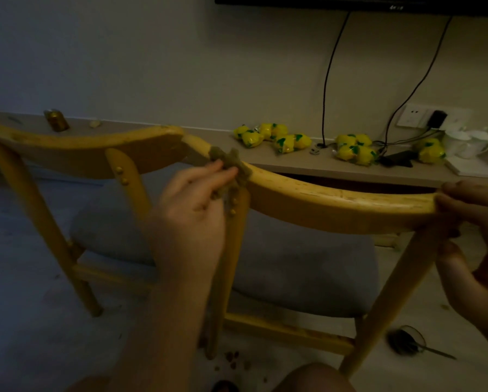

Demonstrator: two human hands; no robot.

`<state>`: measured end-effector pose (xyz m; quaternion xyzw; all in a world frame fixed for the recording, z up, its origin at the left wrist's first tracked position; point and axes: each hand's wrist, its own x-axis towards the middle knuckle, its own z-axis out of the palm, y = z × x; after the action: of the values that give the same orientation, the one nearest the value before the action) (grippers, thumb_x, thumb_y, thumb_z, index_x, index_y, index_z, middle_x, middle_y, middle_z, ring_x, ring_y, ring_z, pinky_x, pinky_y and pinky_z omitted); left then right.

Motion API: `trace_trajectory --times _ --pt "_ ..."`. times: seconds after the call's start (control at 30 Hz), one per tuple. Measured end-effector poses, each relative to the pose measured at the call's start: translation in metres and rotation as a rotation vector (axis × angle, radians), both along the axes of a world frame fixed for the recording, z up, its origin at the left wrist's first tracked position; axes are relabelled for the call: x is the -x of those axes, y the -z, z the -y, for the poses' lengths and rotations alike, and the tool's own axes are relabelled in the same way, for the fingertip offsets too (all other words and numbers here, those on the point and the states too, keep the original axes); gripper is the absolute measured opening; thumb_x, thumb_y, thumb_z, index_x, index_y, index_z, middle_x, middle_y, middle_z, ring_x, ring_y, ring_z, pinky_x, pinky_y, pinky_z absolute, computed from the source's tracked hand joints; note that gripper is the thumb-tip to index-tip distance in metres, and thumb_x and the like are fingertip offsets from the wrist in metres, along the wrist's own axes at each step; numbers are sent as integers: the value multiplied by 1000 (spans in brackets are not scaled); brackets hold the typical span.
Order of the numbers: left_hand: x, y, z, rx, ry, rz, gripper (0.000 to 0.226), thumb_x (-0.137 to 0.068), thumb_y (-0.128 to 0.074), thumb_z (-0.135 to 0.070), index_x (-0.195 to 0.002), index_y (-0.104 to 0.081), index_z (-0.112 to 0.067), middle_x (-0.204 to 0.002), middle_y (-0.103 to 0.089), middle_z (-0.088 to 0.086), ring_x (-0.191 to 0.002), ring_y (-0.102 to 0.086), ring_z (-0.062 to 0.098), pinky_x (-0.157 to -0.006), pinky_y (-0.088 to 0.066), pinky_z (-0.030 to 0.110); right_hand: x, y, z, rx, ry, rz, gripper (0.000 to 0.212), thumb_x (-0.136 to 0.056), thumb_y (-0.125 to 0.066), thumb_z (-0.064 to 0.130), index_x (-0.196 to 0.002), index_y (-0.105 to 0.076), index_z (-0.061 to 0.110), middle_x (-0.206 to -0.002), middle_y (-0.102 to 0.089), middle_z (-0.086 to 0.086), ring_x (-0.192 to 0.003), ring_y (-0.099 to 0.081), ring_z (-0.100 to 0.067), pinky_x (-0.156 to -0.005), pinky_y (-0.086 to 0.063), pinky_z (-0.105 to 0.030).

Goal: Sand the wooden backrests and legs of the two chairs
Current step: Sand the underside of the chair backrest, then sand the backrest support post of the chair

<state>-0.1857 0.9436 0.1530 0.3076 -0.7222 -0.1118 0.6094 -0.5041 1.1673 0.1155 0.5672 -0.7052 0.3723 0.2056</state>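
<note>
Two yellow wooden chairs stand side by side before me. The near chair's curved backrest (336,205) runs from the middle to the right. The other chair's backrest (90,148) is at the left. My left hand (191,210) holds a greenish-brown wad of abrasive wool (231,168) against the left end of the near backrest, above a rear leg (231,264). My right hand (472,227) grips the right end of that backrest, fingers curled over the top. A grey seat cushion (293,264) lies below.
A low shelf (293,165) along the wall carries several yellow packets (282,140), white cups (469,142), a gold bottle (56,120) and cables. A small strainer-like tool (407,342) and crumbs lie on the floor at right. My knee (313,377) is at the bottom.
</note>
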Motion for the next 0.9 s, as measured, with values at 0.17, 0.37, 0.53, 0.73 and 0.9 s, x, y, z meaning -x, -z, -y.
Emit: trace_trajectory --times 0.17,0.37,0.53,0.73,0.9 --pt "-7 -4 18 0 69 -7 49 -82 -67 15 -117 -71 -19 -112 -64 -5 -108 -65 7 -97 -47 14 -29 -17 4 56 9 6 50 -88 -54 21 -137 -53 12 -144 -49 -17 -138 -46 -32 -109 -38 -32" --pt "-8 10 -9 -31 100 103 40 -85 -68 12 -114 -77 -14 -112 -69 -1 -110 -66 8 -97 -46 11 -62 -46 0 3 107 -39 51 -81 -55 15 -126 -60 -9 -134 -54 -28 -136 -43 -27 -112 -31 -23" --pt "-20 -13 -19 -61 156 69 40 -88 -69 6 -121 -75 -15 -126 -67 -7 -118 -62 1 -100 -44 10 -83 -73 -5 -61 125 40 51 -84 -49 28 -124 -64 0 -132 -56 -17 -118 -48 -15 -93 -44 -26" --pt "-37 -35 -54 -472 476 -176 37 -86 -77 -9 -105 -73 -41 -109 -74 -19 -104 -70 0 -84 -54 12 -143 -102 1 -183 -26 88 47 -86 -53 43 -133 -57 36 -133 -50 24 -119 -55 -3 -87 -54 -30" --pt "-46 -31 -64 -770 777 -153 31 -77 -70 -18 -98 -75 -41 -99 -78 -7 -94 -74 10 -74 -56 14 -210 -109 43 -261 -357 698 49 -91 -73 36 -137 -58 40 -124 -65 25 -116 -59 7 -95 -51 -18"
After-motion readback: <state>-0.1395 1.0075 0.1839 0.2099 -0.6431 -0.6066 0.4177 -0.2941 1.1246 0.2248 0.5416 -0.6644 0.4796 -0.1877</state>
